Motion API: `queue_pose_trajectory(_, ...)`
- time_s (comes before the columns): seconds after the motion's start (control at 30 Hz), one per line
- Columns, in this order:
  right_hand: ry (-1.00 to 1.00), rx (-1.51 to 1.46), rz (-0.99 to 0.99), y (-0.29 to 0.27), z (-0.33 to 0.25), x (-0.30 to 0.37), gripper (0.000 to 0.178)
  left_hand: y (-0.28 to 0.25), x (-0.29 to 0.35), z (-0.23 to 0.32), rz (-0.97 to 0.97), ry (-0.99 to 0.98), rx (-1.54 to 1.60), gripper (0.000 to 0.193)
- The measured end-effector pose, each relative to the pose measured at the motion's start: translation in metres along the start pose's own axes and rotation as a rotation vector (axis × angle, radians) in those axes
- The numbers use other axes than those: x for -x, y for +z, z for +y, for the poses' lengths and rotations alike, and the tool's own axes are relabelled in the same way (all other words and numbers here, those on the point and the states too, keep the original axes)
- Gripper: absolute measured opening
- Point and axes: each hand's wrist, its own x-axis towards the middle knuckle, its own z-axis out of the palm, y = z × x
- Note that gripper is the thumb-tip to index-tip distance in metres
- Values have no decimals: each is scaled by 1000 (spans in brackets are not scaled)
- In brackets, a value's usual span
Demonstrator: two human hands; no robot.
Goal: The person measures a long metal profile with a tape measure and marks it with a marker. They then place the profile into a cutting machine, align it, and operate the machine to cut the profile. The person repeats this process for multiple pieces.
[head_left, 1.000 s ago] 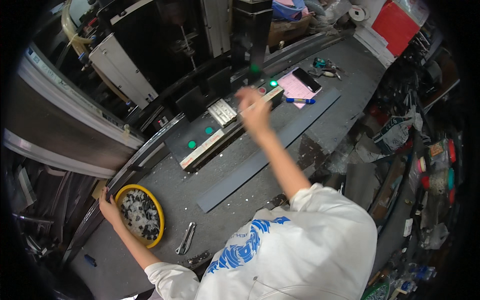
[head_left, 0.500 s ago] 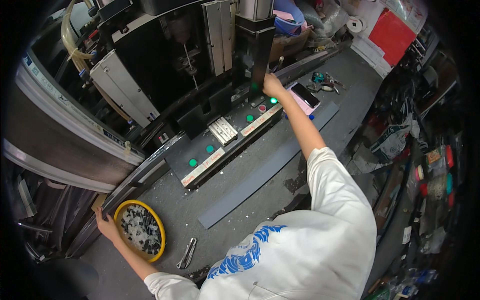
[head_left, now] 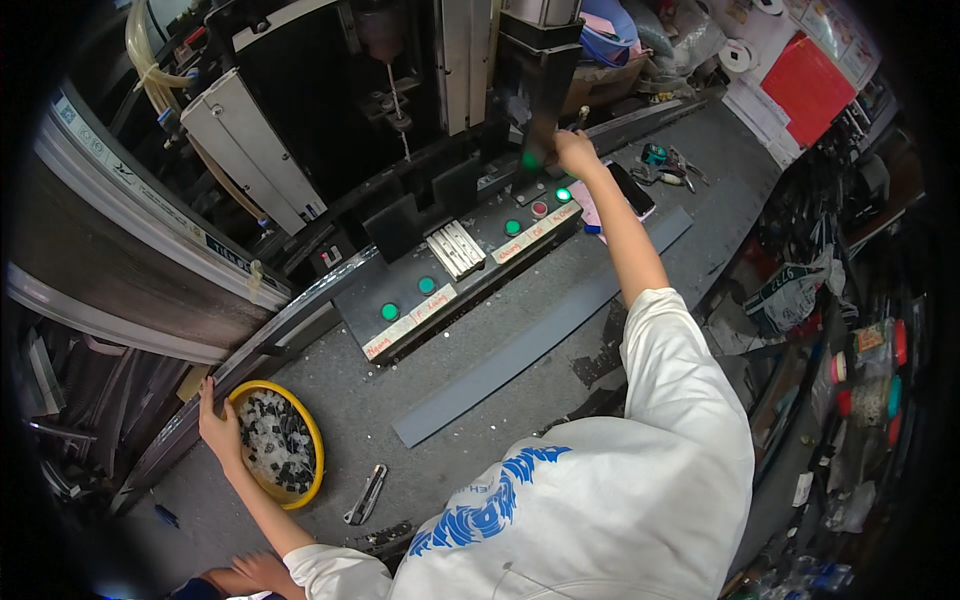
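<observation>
Yellow bowl [head_left: 312, 455] full of black and clear bits, sitting at the left end of the grey bench [head_left: 500, 330], left hand [head_left: 218, 428] gripping its rim. Right hand [head_left: 576, 152] up at the black control panel [head_left: 460, 265] near a lit green button [head_left: 563, 194], fingers curled, can't tell around what.

A factory workshop: a tall press machine [head_left: 470, 90] with hoses stands over a grey metal table [head_left: 520, 340], a control panel [head_left: 470, 255] carries green and red buttons, a yellow bowl [head_left: 275, 445] holds small parts, and tools and clutter crowd the edges.
</observation>
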Motion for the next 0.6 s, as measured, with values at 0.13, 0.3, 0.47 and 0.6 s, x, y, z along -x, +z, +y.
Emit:
queue_pose_trajectory(0.13,110,-101,12,6,23,1,34,14,0,8,20,99,111,49)
queue_pose_trajectory(0.3,301,-76,48,5,50,-2,38,27,-6,6,122,213,96,45)
queue_pose_trajectory(0.47,300,-235,497,19,37,42,36,35,-16,-16,180,80,28,38)
queue_pose_trajectory(0.6,439,-626,663,26,-17,125,29,43,-21,-22,231,89,1,35)
